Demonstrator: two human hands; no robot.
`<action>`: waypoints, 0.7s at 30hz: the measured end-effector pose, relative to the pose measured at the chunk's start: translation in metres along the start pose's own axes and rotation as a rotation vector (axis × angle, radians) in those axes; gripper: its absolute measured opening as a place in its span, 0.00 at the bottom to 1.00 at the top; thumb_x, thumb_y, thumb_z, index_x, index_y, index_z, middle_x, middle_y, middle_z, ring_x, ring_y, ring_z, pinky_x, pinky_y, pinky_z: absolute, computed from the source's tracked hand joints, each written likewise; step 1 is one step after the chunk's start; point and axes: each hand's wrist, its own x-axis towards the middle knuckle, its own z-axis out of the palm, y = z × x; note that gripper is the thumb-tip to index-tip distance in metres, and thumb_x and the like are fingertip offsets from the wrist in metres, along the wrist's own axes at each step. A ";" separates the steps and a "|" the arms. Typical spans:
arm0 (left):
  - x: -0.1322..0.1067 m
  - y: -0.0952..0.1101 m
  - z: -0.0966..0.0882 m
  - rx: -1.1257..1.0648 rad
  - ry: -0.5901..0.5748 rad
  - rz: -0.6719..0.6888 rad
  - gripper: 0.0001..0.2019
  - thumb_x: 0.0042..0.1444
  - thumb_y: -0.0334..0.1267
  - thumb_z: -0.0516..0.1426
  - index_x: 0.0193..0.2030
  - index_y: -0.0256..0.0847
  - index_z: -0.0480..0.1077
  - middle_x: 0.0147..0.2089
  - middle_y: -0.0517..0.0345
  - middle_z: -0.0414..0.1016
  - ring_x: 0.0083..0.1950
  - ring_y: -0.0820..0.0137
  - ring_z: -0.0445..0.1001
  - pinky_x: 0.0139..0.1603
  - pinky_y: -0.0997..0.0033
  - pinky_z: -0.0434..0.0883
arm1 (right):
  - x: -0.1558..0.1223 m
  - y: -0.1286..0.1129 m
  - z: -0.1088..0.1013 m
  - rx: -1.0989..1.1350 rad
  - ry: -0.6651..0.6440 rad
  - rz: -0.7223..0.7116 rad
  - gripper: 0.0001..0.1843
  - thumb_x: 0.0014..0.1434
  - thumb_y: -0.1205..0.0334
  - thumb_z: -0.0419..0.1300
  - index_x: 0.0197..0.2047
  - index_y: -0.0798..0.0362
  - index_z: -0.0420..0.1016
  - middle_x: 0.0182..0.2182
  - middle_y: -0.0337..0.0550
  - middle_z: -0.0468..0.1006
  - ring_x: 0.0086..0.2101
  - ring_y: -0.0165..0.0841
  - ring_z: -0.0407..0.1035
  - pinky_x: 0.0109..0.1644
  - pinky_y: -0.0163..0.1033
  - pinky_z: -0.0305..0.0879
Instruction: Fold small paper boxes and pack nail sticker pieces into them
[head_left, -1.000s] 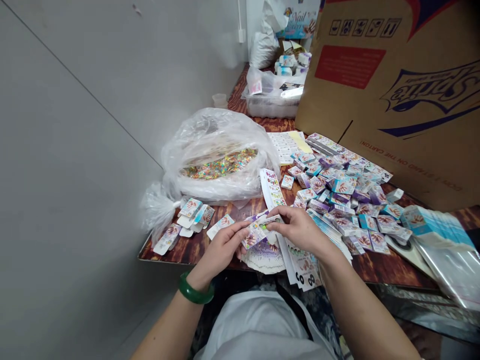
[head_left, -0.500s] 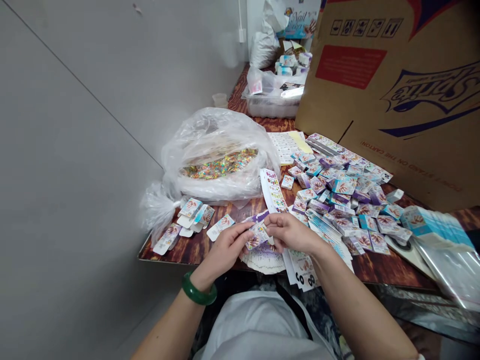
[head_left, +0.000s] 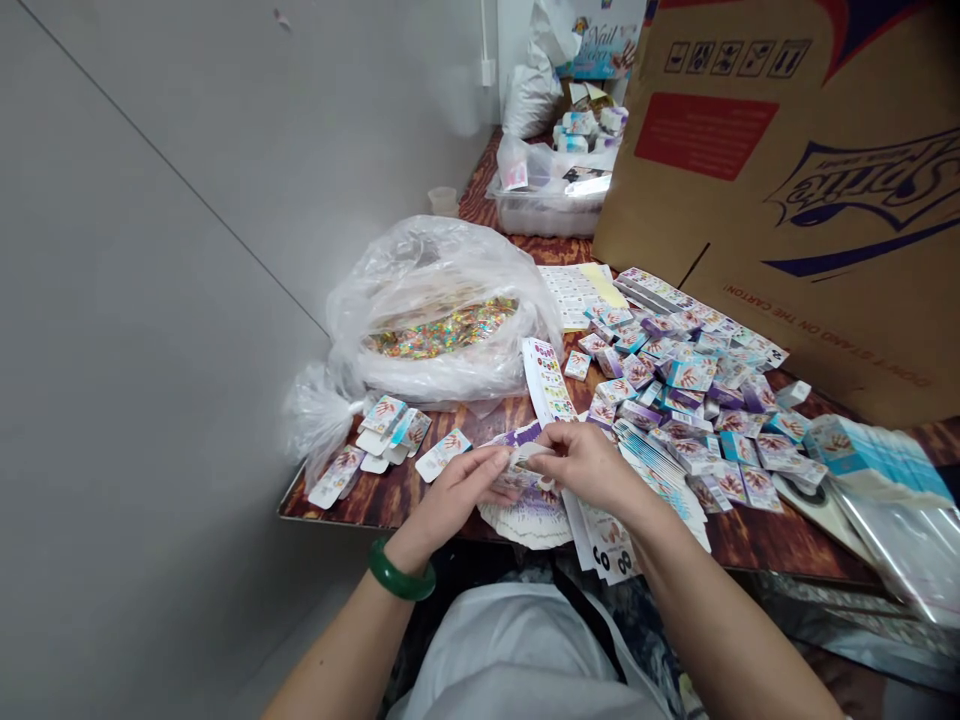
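Between my hands, above the table's front edge, is a small printed cardboard box (head_left: 519, 466), its pale end turned up. My left hand (head_left: 463, 490) grips its left side with the thumb on top. On the other side, the fingers of my right hand (head_left: 589, 462) are closed at its white end, partly hiding it. Under both hands a fan of flat purple-and-white cartons (head_left: 525, 522) lies spread out. Long printed sticker sheets (head_left: 549, 385) stretch beneath my right hand. Just left of my left hand lies a single flat carton (head_left: 442, 455).
A plastic bag (head_left: 442, 260) of glittery colourful pieces stands behind my hands. Folded boxes (head_left: 690, 375) are heaped at right, beside fanned blue cartons (head_left: 660, 475). Several flat cartons (head_left: 386, 430) lie left. A large cardboard carton (head_left: 750, 220) rises at back right, near a clear tub (head_left: 547, 215).
The small box has been tilted: its printed face pointed up before, and now its pale end shows. My right fingers have moved onto that end. The view has shifted slightly.
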 end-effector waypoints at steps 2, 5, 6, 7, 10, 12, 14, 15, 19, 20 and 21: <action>0.003 0.001 0.000 -0.052 -0.028 -0.046 0.17 0.52 0.48 0.59 0.44 0.39 0.74 0.42 0.53 0.77 0.39 0.65 0.77 0.42 0.64 0.75 | -0.002 -0.004 0.002 -0.137 0.049 -0.088 0.11 0.47 0.69 0.58 0.16 0.54 0.64 0.14 0.33 0.64 0.19 0.26 0.57 0.23 0.32 0.48; 0.008 0.003 0.000 -0.115 -0.072 -0.092 0.15 0.50 0.44 0.62 0.42 0.38 0.75 0.43 0.52 0.77 0.42 0.66 0.76 0.44 0.65 0.74 | -0.003 -0.006 0.003 -0.180 0.055 -0.110 0.10 0.47 0.71 0.58 0.17 0.54 0.67 0.15 0.33 0.63 0.20 0.25 0.55 0.24 0.32 0.48; 0.009 0.003 0.001 -0.140 -0.080 -0.087 0.15 0.49 0.42 0.62 0.42 0.38 0.75 0.42 0.52 0.77 0.41 0.67 0.76 0.44 0.66 0.74 | -0.003 -0.006 0.003 -0.139 0.048 -0.097 0.09 0.48 0.70 0.58 0.18 0.55 0.68 0.16 0.34 0.65 0.21 0.25 0.56 0.24 0.32 0.49; 0.009 0.004 0.001 -0.167 -0.078 -0.070 0.14 0.49 0.41 0.63 0.42 0.38 0.75 0.42 0.53 0.78 0.40 0.67 0.76 0.45 0.66 0.73 | -0.003 -0.004 0.002 -0.059 0.028 -0.077 0.06 0.48 0.68 0.59 0.21 0.55 0.71 0.17 0.35 0.67 0.21 0.26 0.58 0.24 0.32 0.51; 0.009 0.007 0.004 -0.255 -0.029 -0.006 0.12 0.49 0.39 0.63 0.40 0.37 0.75 0.37 0.54 0.78 0.38 0.69 0.77 0.45 0.66 0.73 | 0.000 0.003 -0.002 0.350 -0.110 0.001 0.08 0.48 0.61 0.63 0.33 0.55 0.76 0.26 0.39 0.75 0.25 0.28 0.65 0.28 0.34 0.61; 0.008 0.008 0.006 -0.289 0.009 0.008 0.12 0.48 0.39 0.63 0.39 0.37 0.74 0.35 0.56 0.78 0.36 0.69 0.77 0.45 0.66 0.74 | 0.003 0.009 -0.002 0.590 -0.189 0.035 0.13 0.46 0.59 0.66 0.37 0.54 0.76 0.32 0.41 0.77 0.27 0.29 0.68 0.31 0.35 0.66; 0.008 0.009 0.009 -0.271 0.038 0.005 0.12 0.48 0.41 0.63 0.38 0.37 0.74 0.35 0.56 0.78 0.36 0.69 0.77 0.43 0.66 0.75 | 0.006 0.014 0.000 0.689 -0.178 0.038 0.13 0.44 0.60 0.67 0.36 0.53 0.76 0.32 0.40 0.77 0.26 0.28 0.68 0.28 0.34 0.66; 0.009 0.009 0.010 -0.245 0.057 -0.002 0.13 0.48 0.42 0.63 0.38 0.37 0.74 0.35 0.57 0.77 0.35 0.69 0.77 0.41 0.66 0.76 | 0.007 0.016 0.003 0.689 -0.146 0.030 0.12 0.44 0.60 0.68 0.34 0.52 0.76 0.29 0.38 0.76 0.24 0.27 0.67 0.25 0.33 0.65; 0.012 0.008 0.013 -0.158 0.167 -0.057 0.17 0.48 0.48 0.62 0.39 0.38 0.74 0.34 0.60 0.74 0.29 0.72 0.75 0.31 0.69 0.77 | 0.008 0.021 0.013 0.395 0.134 -0.174 0.04 0.51 0.61 0.64 0.31 0.52 0.77 0.25 0.39 0.74 0.24 0.29 0.66 0.27 0.35 0.65; 0.013 0.008 0.013 -0.158 0.185 -0.070 0.17 0.48 0.50 0.62 0.39 0.38 0.74 0.32 0.60 0.73 0.27 0.73 0.75 0.29 0.69 0.77 | 0.007 0.021 0.014 0.285 0.186 -0.266 0.04 0.52 0.61 0.63 0.31 0.51 0.78 0.27 0.41 0.75 0.27 0.31 0.69 0.30 0.36 0.67; 0.013 0.008 0.013 -0.166 0.193 -0.079 0.18 0.49 0.51 0.61 0.38 0.37 0.73 0.31 0.60 0.73 0.25 0.73 0.74 0.28 0.69 0.77 | 0.007 0.021 0.015 0.190 0.211 -0.353 0.05 0.53 0.61 0.62 0.32 0.51 0.78 0.31 0.44 0.77 0.32 0.33 0.70 0.34 0.38 0.67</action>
